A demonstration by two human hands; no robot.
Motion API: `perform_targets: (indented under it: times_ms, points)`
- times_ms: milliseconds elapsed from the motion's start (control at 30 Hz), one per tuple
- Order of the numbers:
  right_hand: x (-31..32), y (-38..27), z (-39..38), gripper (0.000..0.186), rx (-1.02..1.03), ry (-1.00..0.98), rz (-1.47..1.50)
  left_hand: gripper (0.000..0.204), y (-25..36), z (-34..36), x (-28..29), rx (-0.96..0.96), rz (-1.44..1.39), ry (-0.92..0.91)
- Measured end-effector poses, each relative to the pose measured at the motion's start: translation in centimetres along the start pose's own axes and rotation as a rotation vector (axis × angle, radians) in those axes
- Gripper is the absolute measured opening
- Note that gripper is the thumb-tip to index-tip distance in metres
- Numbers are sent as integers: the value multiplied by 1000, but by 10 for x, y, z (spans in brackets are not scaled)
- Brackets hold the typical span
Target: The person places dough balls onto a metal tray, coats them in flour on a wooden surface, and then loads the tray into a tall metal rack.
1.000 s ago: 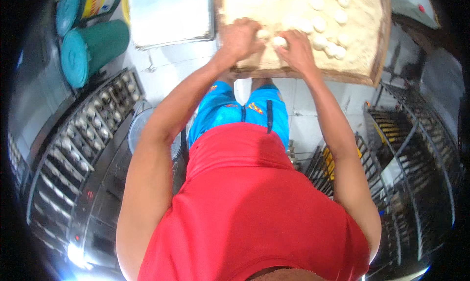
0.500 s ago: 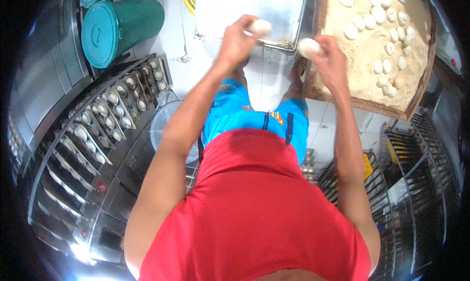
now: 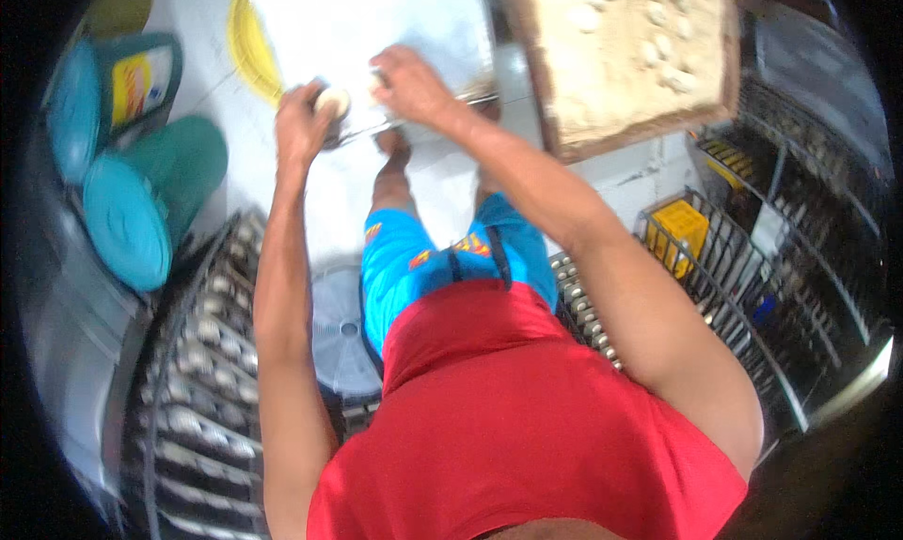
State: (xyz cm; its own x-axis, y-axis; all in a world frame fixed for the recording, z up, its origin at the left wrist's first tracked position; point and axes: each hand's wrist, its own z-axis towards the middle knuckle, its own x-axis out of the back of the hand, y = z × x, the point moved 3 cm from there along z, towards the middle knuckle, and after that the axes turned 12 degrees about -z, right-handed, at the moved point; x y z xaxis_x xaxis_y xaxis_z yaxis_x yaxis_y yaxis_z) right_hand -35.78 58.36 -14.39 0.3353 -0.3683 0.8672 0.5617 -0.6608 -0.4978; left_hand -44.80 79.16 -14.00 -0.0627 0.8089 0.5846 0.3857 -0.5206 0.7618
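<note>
Left hand [image 3: 303,121] pinches a roundish pale ball [image 3: 333,103] above a flat, smooth tray [image 3: 376,18]; right hand [image 3: 410,84] curled, grip blurred. Ball's long axis I can't tell.

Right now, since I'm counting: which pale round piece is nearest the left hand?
The round piece touching the left hand; a second piece is partly hidden by the right hand, others lie in the wooden-framed tray.

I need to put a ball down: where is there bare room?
The white tray looks bare beyond the left hand and right hand. So does the near left corner of the wooden tray; beyond and rightward, balls crowd it.
</note>
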Motion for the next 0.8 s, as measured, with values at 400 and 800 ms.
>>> perform_targets:
  times_ms: [400,800]
  points:
    - [207,192,-69,41,-256,402,-273,40,295,76,-164,-715,-161,26]
    - [228,238,-123,31,92,188,-176,51,325,110,-241,-722,80,-343]
